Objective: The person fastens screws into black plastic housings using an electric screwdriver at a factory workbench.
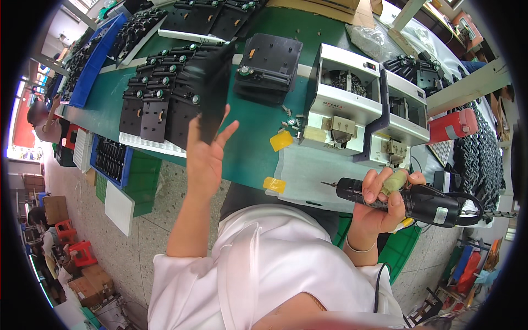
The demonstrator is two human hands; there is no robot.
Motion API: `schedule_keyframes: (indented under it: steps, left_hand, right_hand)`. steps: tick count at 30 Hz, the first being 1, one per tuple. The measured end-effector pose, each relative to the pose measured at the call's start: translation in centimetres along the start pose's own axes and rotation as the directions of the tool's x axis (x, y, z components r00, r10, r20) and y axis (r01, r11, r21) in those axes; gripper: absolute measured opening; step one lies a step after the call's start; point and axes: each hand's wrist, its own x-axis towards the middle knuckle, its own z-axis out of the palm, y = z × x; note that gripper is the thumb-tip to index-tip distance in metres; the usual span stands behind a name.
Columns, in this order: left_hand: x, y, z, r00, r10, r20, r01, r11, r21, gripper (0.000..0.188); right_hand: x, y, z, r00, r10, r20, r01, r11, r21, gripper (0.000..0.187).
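My left hand (204, 159) is raised over the left part of the bench, its thumb and fingers around the lower end of a flat black plastic plate (212, 91). The plate is smeared by motion. Just beside it, rows of similar black plates with round-knobbed rods (151, 113) lie on a white tray. In my right hand (385, 201) is a black electric screwdriver (426, 206), held level with its thin bit pointing left. A finger of that hand wears a pale green cover (394, 181). The screwdriver is above the bench's front right edge.
A stack of black plates (267, 69) stands mid-bench. To its right are two white screw feeders (346, 93). Small loose parts (291, 118) and yellow tape pieces (281, 141) lie before them. A blue bin (110, 159) of black parts sits below left. Another person (47, 121) is far left.
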Motion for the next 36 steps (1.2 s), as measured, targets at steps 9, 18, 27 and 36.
schedule_keyframes:
  steps: [9,18,27,36]
  left_hand:
    - [8.9,0.0,2.8,0.991,-0.124,-0.059,0.126,0.992,0.030,0.030]
    - [8.9,-0.1,3.9,0.933,-0.348,-0.095,0.333,0.932,-0.140,0.045]
    - [10.0,1.0,3.4,0.872,-0.481,-0.090,0.470,0.874,-0.122,0.028]
    - [17.4,-0.1,4.4,0.877,-0.481,0.002,0.463,0.846,0.265,0.031]
  right_hand:
    - [0.2,0.4,-0.2,0.999,0.028,-0.020,-0.028,1.000,0.000,0.041]
    - [-0.6,1.9,0.9,0.995,0.100,0.029,-0.100,0.995,-0.008,0.044]
    - [-0.7,2.9,0.4,0.993,0.096,0.064,-0.096,0.995,-0.003,0.044]
    - [-1.5,2.8,-0.7,0.996,0.076,0.036,-0.074,0.996,-0.053,0.044]
